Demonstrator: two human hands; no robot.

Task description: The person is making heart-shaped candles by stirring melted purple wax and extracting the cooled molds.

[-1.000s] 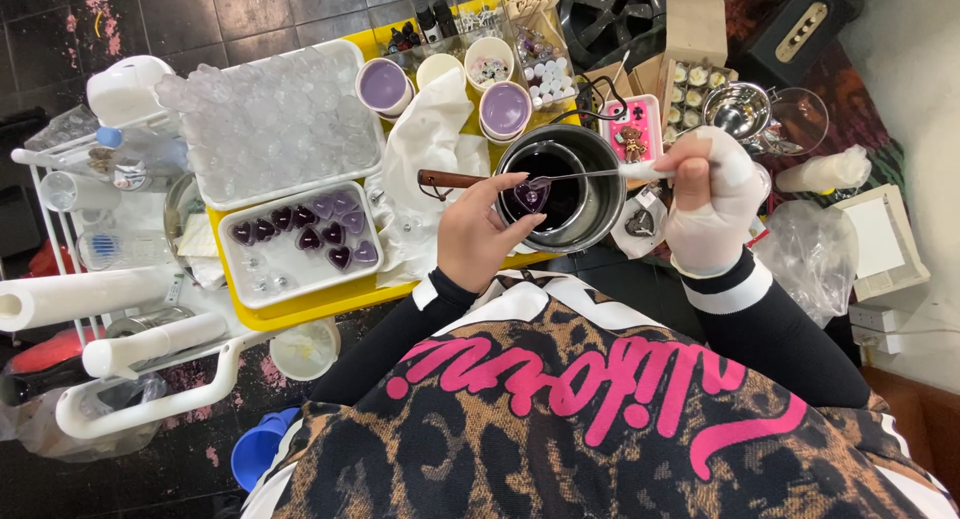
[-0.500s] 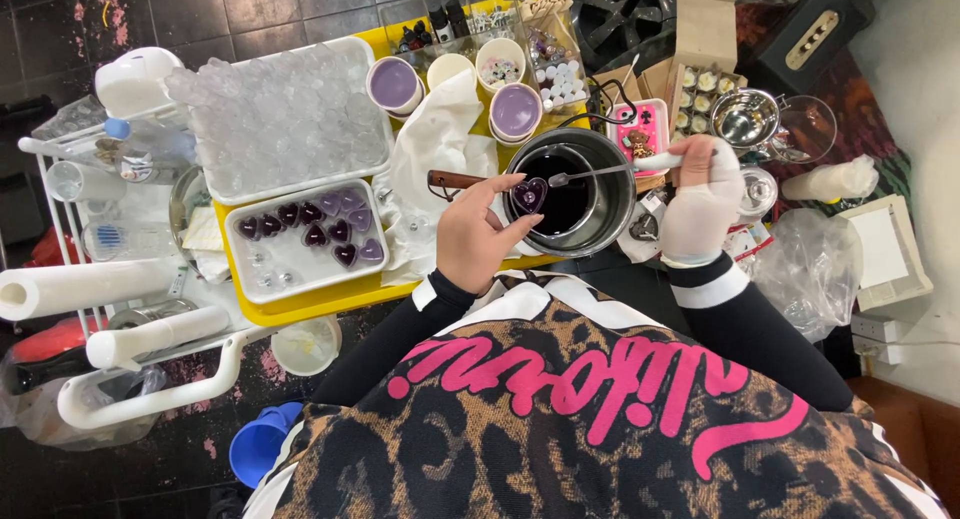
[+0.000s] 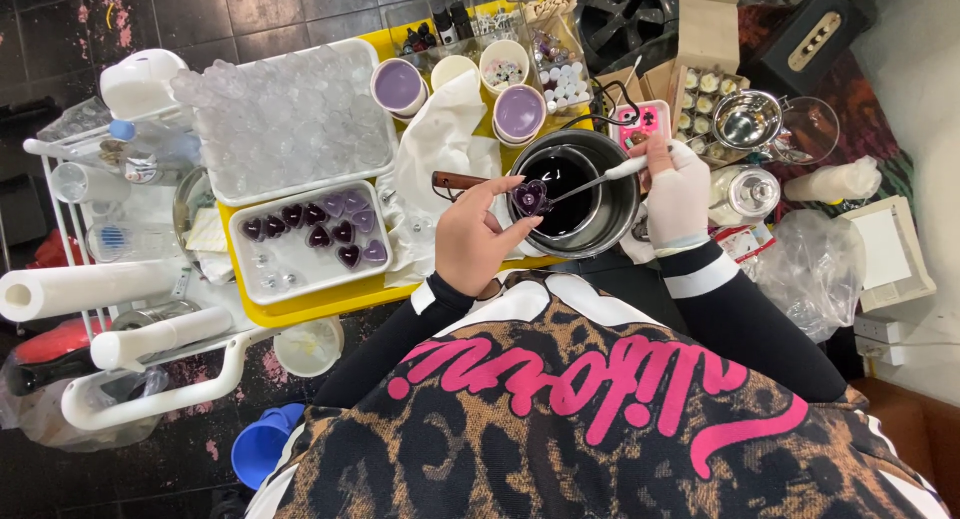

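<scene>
- The yellow tray [image 3: 330, 301] lies in front of you, with the pot [image 3: 612, 211] at its right end.
- Left of the pot, well apart, a big white bin [image 3: 290, 119] holds clear empty moulds.
- Nearer you than the bin, still left of the pot, a small white tray [image 3: 308, 241] carries purple filled hearts.
- The pot is metal, round and dark inside; its brown handle [image 3: 455, 181] points left.
- Your left hand [image 3: 472, 234], bare, pinches a heart mould [image 3: 530, 196] over the pot's left rim.
- Your right hand [image 3: 672, 194], gloved white, is closed around a spoon [image 3: 600, 182] at the pot's right rim.
- The spoon slants across the pot, its bowl just beside the heart mould; you cannot tell if they touch.
</scene>
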